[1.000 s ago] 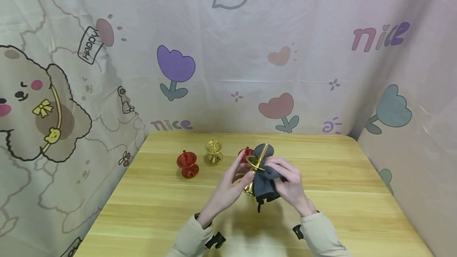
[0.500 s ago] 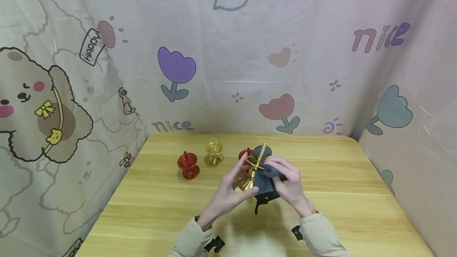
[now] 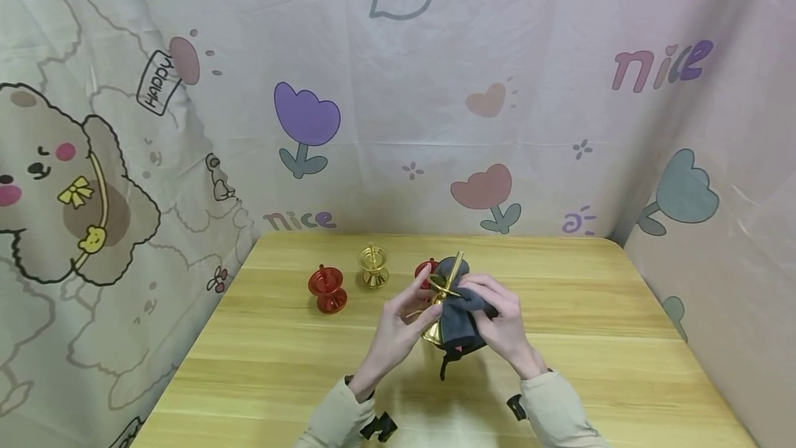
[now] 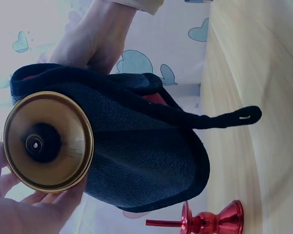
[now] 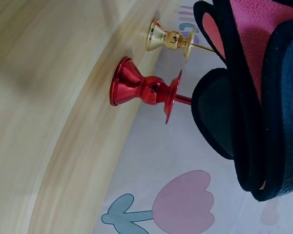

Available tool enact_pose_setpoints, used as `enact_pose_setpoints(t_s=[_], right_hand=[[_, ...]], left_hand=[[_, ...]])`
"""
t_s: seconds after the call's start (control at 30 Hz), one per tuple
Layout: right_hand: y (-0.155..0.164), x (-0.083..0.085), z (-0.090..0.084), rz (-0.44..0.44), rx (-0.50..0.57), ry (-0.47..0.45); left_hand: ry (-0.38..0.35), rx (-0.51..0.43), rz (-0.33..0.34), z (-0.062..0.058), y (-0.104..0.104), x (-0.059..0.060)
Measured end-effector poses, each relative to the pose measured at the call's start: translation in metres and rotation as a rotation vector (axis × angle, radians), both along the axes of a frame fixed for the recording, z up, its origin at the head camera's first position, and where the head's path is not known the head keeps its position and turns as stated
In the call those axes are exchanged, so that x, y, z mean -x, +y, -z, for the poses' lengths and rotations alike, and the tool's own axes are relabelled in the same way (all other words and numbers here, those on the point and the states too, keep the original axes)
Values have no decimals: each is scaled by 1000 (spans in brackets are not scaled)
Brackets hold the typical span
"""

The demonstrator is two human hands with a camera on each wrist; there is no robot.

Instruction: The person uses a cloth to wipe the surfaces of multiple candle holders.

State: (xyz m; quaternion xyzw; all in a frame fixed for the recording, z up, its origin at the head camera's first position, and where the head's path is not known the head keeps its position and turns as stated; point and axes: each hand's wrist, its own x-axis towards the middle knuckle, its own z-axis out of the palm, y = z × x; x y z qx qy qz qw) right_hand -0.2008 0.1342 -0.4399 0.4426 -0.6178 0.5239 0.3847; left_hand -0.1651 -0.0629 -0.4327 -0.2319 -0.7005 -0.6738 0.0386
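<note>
Above the wooden tabletop (image 3: 261,358), left hand (image 3: 398,327) fingers grip the gold candlestick (image 3: 443,299), its stem tilted up-right, while right hand (image 3: 506,323) fingers press the dark cloth (image 3: 457,323) against it.

On the wooden table (image 3: 261,358) you've got a red candlestick (image 3: 327,290) at the left, a gold candlestick (image 3: 373,266) just right of it and further back, both upright. Another red one (image 3: 425,271) stands partly hidden. Cartoon-print cloth backdrop (image 3: 186,123) behind.
</note>
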Motion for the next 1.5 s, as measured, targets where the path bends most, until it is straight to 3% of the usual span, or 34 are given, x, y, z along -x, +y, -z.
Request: enact_pose_setpoints(t_s=[0.27, 0.4, 0.53, 0.67, 0.83, 0.97, 1.07, 1.17, 1.33, 1.43, 1.5], right_hand=[[1, 1, 1, -53, 11, -23], [2, 2, 1, -16, 7, 4], [4, 2, 1, 95, 1, 35], [6, 3, 1, 159, -4, 28], [6, 3, 0, 120, -15, 17], [4, 3, -2, 41, 15, -9], [4, 3, -3, 8, 30, -23], [6, 3, -2, 38, 33, -10], [8, 4, -1, 115, 7, 32], [8, 5, -1, 106, -23, 59], [8, 5, -2, 88, -32, 72]], left_hand=[[-76, -100, 148, -1, -8, 5], [-53, 35, 113, -1, -7, 4], [4, 196, 67, -1, -5, -1], [31, 228, 75, 2, -5, -5], [52, 155, 139, 4, -9, -3], [-11, 18, 278, 7, -16, 1], [-60, -17, 342, 7, -19, 2], [-36, 61, 301, 5, -18, 2], [35, 212, 151, 4, -12, -1], [82, 226, 120, 3, -11, -2], [94, 203, 133, 3, -11, -2]])
